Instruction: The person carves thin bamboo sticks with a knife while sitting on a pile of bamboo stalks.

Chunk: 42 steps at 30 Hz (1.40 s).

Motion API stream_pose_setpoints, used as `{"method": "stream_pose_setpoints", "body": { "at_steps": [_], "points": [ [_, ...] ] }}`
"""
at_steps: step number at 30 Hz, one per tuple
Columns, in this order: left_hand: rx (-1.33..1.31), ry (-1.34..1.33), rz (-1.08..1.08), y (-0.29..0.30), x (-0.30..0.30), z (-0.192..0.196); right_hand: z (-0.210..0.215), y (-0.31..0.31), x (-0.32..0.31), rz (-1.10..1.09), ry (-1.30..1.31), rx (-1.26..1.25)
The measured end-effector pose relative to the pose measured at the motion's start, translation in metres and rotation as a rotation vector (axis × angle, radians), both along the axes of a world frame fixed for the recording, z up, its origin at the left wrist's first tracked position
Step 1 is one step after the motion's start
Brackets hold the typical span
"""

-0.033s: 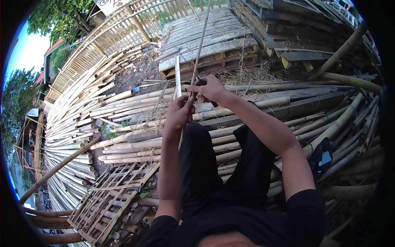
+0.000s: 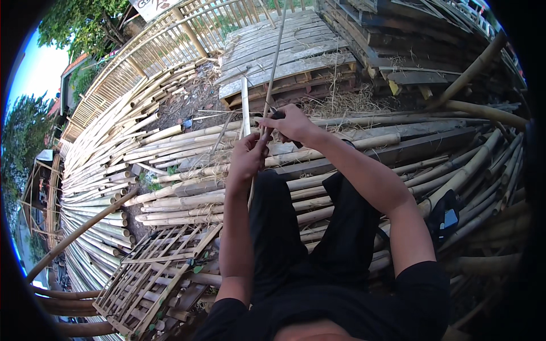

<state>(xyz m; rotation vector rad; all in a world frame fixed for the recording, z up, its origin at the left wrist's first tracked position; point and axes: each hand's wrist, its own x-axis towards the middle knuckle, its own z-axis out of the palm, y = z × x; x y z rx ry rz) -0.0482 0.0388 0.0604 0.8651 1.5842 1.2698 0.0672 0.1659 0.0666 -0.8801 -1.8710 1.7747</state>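
Note:
A long, thin bamboo strip [image 2: 275, 59] rises upright in front of me, its lower end running down beside my left leg. My left hand [image 2: 248, 156] is closed around it at about knee height. Just above and to the right, my right hand [image 2: 291, 124] grips a small dark-handled tool [image 2: 277, 114] against the strip. The tool's working end is mostly hidden by the fingers and the strip, so its exact kind does not show. Both hands are close together above my knees.
Bamboo poles [image 2: 187, 203] lie in rows around my legs. A wooden pallet [image 2: 284, 45] lies ahead, with stacked timber [image 2: 392, 40] to its right. A slatted lattice panel [image 2: 153, 273] rests at lower left; a bamboo fence [image 2: 165, 42] stands behind.
The upper part of the bamboo strip has shifted slightly left. The dark-handled tool has turned or moved a little at the strip; both hands stay in nearly the same place.

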Motion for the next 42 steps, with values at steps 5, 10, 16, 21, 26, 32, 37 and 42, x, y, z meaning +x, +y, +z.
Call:
{"method": "stream_pose_setpoints", "body": {
  "at_steps": [5,10,16,21,26,32,37,42],
  "points": [
    [0.050,-0.073,0.120,-0.003,0.016,-0.021,-0.008,0.010,0.009,-0.035,-0.175,0.279],
    [0.105,-0.061,0.217,0.002,0.018,-0.046,-0.023,0.021,0.019,-0.092,-0.261,0.658],
    [0.106,0.050,0.256,0.007,0.013,-0.044,-0.022,0.017,0.029,0.069,-0.504,0.655],
    [0.107,0.050,0.231,0.010,0.007,-0.032,-0.024,0.010,0.024,0.113,-0.525,0.677],
    [0.169,-0.029,0.135,0.009,0.003,-0.040,-0.030,0.011,0.017,0.120,-0.544,0.730],
    [0.103,-0.208,0.015,-0.009,0.008,-0.033,-0.027,0.007,0.014,0.053,-0.586,0.691],
    [0.119,-0.337,0.082,-0.019,0.011,-0.028,-0.027,0.002,0.013,0.043,-0.562,0.815],
    [0.167,-0.131,0.124,-0.019,0.014,-0.034,-0.018,-0.010,0.012,0.132,-0.661,0.870]
  ]
}}
